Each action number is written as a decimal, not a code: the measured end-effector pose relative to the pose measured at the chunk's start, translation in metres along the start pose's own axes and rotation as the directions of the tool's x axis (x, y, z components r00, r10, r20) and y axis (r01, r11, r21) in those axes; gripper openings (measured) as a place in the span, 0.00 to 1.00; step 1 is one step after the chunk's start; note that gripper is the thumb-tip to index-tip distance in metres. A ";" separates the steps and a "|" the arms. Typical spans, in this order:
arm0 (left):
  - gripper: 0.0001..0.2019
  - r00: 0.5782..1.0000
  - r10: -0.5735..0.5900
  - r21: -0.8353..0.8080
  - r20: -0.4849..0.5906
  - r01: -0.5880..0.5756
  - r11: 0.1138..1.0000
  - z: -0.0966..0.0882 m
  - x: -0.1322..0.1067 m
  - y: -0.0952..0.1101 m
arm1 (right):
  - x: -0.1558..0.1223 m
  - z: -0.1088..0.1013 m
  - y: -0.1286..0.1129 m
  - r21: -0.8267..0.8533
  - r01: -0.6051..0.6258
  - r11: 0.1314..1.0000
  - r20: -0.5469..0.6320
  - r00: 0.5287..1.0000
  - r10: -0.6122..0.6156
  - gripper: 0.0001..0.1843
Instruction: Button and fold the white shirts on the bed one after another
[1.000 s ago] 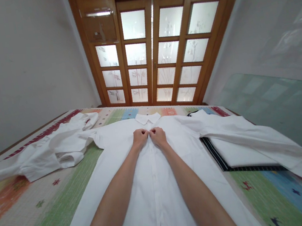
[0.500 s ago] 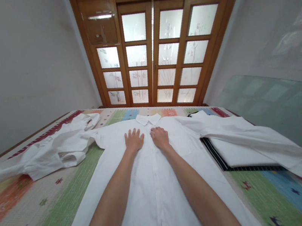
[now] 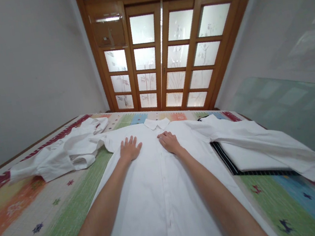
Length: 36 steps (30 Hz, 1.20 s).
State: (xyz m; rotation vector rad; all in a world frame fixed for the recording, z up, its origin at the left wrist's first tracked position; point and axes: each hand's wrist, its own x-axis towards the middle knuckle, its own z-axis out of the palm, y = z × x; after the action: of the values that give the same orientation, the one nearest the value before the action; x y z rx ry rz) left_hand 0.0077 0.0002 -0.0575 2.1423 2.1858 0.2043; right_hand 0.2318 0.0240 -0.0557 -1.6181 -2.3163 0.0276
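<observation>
A white button-up shirt [image 3: 159, 189] lies flat, front up, on a striped colourful mat [image 3: 41, 216], its collar [image 3: 156, 123] pointing away from me. My left hand [image 3: 129, 149] rests palm down on the shirt's chest left of the button line, fingers spread. Just right of the button line, my right hand [image 3: 169, 141] lies flat on the chest near the collar, fingers loosely extended. Neither hand holds anything. The shirt's right sleeve [image 3: 269, 144] stretches out over a folded pile.
A second crumpled white garment [image 3: 62, 157] lies on the mat at the left. At the right, a folded white cloth on a dark striped cloth [image 3: 242, 162] sits under the sleeve. Wooden glazed doors [image 3: 162, 53] stand beyond the mat. A glass sheet [image 3: 300, 111] leans at right.
Both hands were pinched together at the button line below the collar; they have let go, opened flat, and my left hand has slid leftward across the chest.
</observation>
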 end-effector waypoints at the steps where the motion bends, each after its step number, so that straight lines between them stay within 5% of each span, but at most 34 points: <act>1: 0.31 1.000 0.006 0.001 -0.004 -0.006 1.000 0.000 -0.003 -0.001 | 0.002 0.000 -0.001 0.002 -0.018 1.000 0.001 1.000 0.018 0.17; 16: 0.30 0.999 -0.004 -0.014 -0.037 0.003 1.000 -0.002 -0.009 -0.001 | 0.032 -0.009 -0.019 -0.047 -0.157 0.987 0.042 0.986 0.159 0.12; 25: 0.31 0.999 -0.023 -0.042 -0.041 0.022 0.999 -0.001 -0.009 -0.002 | 0.033 0.011 -0.050 -0.034 -0.300 0.953 -0.129 0.947 0.294 0.16; 31: 0.34 0.997 -0.064 -0.042 -0.037 0.062 0.997 -0.001 -0.009 -0.002 | 0.028 0.015 -0.046 0.000 -0.269 0.963 -0.114 0.957 0.267 0.17; 36: 0.38 0.980 -0.181 -0.030 -0.084 0.179 0.983 -0.001 -0.009 -0.001 | 0.002 0.015 -0.028 -0.009 -0.098 0.995 0.038 0.994 0.098 0.25</act>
State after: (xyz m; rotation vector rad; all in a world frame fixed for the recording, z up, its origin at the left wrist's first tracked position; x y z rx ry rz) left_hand 0.0073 -0.0084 -0.0573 1.9448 2.3967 0.3133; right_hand 0.2021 0.0179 -0.0642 -1.7487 -2.2659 0.0730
